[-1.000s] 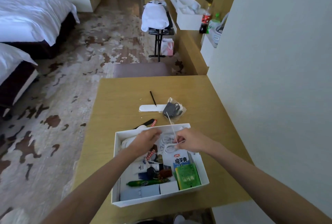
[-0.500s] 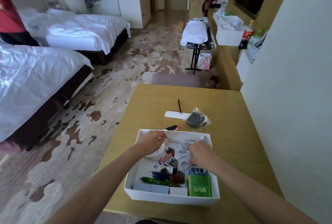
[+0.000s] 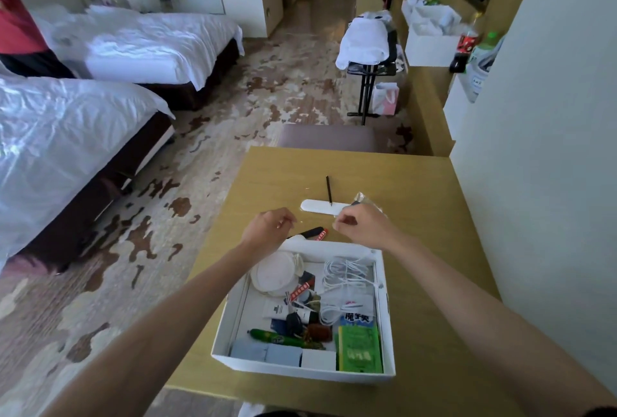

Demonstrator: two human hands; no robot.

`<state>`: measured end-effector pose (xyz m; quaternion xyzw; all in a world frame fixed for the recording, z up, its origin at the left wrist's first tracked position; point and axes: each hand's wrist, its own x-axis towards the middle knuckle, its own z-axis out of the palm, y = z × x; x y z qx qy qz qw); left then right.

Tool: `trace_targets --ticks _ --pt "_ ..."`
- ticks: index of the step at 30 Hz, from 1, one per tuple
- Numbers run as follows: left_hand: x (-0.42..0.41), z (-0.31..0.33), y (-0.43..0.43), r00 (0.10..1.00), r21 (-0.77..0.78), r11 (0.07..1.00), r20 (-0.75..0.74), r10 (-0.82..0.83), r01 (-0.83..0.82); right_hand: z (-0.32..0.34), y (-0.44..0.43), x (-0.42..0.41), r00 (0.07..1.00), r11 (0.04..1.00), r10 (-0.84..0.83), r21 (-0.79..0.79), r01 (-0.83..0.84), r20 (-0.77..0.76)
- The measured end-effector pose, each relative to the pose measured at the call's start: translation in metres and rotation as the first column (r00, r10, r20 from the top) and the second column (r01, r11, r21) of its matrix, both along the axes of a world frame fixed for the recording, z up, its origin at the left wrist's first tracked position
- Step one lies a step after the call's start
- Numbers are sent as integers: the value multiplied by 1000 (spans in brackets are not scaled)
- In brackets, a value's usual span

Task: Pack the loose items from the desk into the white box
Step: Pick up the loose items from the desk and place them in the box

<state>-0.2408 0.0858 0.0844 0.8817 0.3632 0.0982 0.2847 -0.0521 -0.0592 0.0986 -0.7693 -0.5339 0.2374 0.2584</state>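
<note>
Left hand (image 3: 268, 228) hangs loosely curled and empty; right hand (image 3: 362, 226) is curled tighter, and I cannot tell whether it pinches anything. Both hover over the desk (image 3: 434, 249), just past the far wall of the box (image 3: 300, 373), a white cardboard tray at the desk's near edge. Inside it, a glossy green packet (image 3: 360, 346) lies in the near right corner, a coiled white cable (image 3: 347, 274) in the far right and a round white pad (image 3: 273, 273) in the far left. Half a second ago both hands were down in the box, the right on the cable; now they are out and the cable lies loose. Beyond the box, mid-desk, are a black-and-red marker (image 3: 312, 233), a flat white strip (image 3: 317, 206) and a thin black stick (image 3: 329, 189). The right hand hides most of a crinkled clear bag (image 3: 362, 196). A padded stool (image 3: 327, 137) stands at the far edge.
</note>
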Motion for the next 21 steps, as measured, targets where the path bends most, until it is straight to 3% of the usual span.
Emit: trace_targets --ticks 4,8,15,18,21 --pt "7 -13 26 995 -46 998 -87 -44 40 -13 27 9 999 1000 -25 -15 25 -41" --pt "11 -34 53 983 -158 986 -164 -84 58 -42 56 11 998 986 62 -156 -61 3" --pt "19 -70 104 924 -289 942 -286 -253 169 -89 109 17 945 911 244 -387 -146 219" --pt "33 -82 116 863 -272 917 -339 -376 292 -103 125 18 835 811 453 -532 -242 312" --pt "53 -89 115 697 -199 817 -437 -568 541 -110 130 21 751 746 572 -591 -308 331"
